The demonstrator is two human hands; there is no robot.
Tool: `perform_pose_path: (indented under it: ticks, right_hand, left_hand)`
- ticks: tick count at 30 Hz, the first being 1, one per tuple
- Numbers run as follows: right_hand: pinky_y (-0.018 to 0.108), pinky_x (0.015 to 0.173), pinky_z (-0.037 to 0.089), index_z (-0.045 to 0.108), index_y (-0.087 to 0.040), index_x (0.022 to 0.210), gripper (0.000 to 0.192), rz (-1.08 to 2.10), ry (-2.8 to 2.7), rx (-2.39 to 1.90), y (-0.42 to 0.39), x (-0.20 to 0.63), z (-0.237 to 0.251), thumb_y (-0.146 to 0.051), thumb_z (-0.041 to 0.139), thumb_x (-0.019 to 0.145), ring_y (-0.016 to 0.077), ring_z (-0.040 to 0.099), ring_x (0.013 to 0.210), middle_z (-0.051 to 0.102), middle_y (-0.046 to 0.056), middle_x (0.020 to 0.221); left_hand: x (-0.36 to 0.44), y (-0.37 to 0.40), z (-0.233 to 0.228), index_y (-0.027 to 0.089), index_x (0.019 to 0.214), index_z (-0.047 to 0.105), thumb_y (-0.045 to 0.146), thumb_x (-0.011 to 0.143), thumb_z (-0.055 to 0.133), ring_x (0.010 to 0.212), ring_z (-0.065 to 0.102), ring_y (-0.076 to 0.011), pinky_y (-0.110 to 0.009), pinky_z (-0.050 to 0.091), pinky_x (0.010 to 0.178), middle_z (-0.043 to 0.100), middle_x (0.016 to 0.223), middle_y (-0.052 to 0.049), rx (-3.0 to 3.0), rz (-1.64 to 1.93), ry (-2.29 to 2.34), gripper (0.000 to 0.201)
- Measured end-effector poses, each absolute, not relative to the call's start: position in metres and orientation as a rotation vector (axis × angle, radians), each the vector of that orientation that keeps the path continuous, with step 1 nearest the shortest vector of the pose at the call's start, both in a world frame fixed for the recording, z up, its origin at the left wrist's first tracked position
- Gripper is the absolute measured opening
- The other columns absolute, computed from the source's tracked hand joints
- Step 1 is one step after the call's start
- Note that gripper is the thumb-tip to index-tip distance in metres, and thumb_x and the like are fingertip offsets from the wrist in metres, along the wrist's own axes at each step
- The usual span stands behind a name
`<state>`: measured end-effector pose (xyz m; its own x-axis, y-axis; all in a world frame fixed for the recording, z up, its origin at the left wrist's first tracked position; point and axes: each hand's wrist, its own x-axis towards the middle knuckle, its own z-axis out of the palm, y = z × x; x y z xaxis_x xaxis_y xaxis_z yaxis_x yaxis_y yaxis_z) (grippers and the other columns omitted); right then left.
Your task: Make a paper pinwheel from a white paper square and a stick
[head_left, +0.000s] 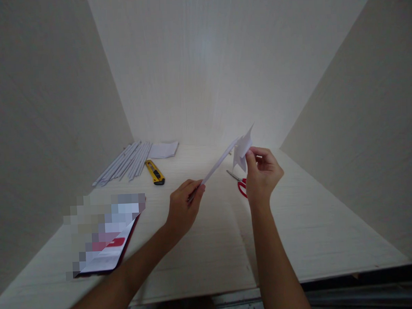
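My left hand (186,205) is closed round the lower end of a thin white paper stick (217,164), which slants up to the right. At its upper end is a white paper piece with pointed corners (242,149). My right hand (264,172) pinches the right side of that paper piece between thumb and fingers. Whether the stick and the paper piece are joined, I cannot tell. Red-handled scissors (242,187) lie on the table behind my right hand, which partly hides them.
Several rolled paper sticks (124,165) lie in a pile at the back left. Beside them are a white paper stack (164,150) and a yellow box cutter (155,172). A phone or tablet (108,261), partly blurred, lies at the left. Pale panels surround the table (204,264).
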<state>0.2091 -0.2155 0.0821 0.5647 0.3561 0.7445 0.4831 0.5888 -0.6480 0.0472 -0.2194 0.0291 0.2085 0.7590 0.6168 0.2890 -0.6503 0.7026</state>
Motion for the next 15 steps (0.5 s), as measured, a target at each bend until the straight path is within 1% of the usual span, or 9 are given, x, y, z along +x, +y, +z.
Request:
perform_pose_path:
  ticks: [8,15]
  right_hand:
    - [0.024,0.057,0.040,0.059,-0.016,0.072,0.011,-0.102,-1.003,-0.984,-0.2117,0.2117,0.0794,-0.027,0.056,0.071,0.0092,0.049,0.062,0.054,0.000,0.068]
    - [0.025,0.057,0.041,0.059,-0.016,0.073,0.011,-0.056,-1.017,-0.948,-0.2105,0.2120,0.0782,-0.026,0.057,0.070,0.0096,0.050,0.061,0.055,0.000,0.067]
  left_hand:
    - [0.0479,-0.2210,0.0313,0.011,0.084,0.060,0.022,0.081,0.045,0.062,0.048,-0.0093,-0.020,0.038,0.058,0.054,0.069,-0.003,2.103,1.425,0.965,0.019]
    - [0.0485,-0.2196,0.0306,0.012,0.084,0.060,0.022,0.081,0.045,0.063,0.049,-0.0097,-0.021,0.039,0.059,0.055,0.070,-0.004,2.111,1.440,0.948,0.019]
